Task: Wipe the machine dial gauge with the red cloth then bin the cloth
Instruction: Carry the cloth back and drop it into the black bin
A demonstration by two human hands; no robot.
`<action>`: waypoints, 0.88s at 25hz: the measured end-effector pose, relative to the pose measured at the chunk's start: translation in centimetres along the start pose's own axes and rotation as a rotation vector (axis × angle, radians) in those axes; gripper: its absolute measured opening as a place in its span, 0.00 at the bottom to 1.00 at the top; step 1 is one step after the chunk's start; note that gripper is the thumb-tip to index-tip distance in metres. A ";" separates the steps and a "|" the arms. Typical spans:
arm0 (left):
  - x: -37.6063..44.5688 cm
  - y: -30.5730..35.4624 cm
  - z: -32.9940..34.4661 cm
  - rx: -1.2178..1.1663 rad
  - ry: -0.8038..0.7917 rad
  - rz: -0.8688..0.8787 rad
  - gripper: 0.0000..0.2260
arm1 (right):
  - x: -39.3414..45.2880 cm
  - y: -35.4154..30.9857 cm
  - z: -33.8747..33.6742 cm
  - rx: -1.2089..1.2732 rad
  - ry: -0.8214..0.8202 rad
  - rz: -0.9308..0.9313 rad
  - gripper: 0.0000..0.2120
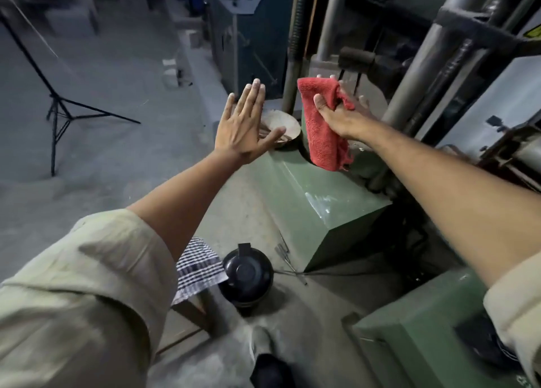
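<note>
- Two hands are raised over the green machine base [319, 200]: the right hand [341, 115] pinches the red cloth [320, 129] between thumb and fingers near its upper end, so most of the cloth hangs below the grip in a loose fold, clear of the base.
- Held by its top like this, the cloth presents a broad flat face, which I judge suits wiping a gauge face rather than a scrunched dab.
- The left hand [246, 124] is empty, fingers straight and spread, palm turned away, off to the left of the cloth and not touching it; it looks held out for balance or ready to steady something.
- No dial gauge can be picked out with certainty, so the wipe looks not yet begun.
- Beyond the grip rise a threaded rod [295, 36] and grey machine columns [433, 74], with a dark knob [357, 58] just above the cloth; these crowd the reach upward and to the right.
- Below and left of the grip sits a shallow dusty bowl [282, 128] on the base edge, near enough for the hanging cloth to brush it.
- Well below the grip, on the floor, stands a black lidded container [247, 276], perhaps the bin, beside a checked cloth [199, 267] on a stool.
- Far left of the grip stands a black tripod [58, 115], out of the way.
</note>
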State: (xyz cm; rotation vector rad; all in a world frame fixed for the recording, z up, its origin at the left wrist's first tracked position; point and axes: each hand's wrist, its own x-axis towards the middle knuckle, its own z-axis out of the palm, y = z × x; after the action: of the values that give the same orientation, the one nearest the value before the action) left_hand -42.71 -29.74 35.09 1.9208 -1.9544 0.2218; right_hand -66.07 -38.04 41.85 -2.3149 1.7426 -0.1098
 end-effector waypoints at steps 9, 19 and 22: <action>1.3 -7.8 5.2 0.002 -0.045 -0.102 0.47 | 8.1 -5.0 5.5 -0.082 -0.110 -0.120 0.45; -3.8 -16.0 20.4 -0.047 -0.294 -0.247 0.46 | 11.8 -2.9 27.2 0.007 -0.511 -0.203 0.44; -9.2 -17.9 26.0 -0.035 -0.407 -0.284 0.46 | 8.5 -0.4 37.0 -0.015 -0.656 -0.317 0.42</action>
State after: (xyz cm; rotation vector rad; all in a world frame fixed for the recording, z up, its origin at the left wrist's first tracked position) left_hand -29.44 -31.95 5.12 2.3286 -1.8649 -0.3034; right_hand -55.70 -40.65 5.39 -2.2541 1.0549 0.5459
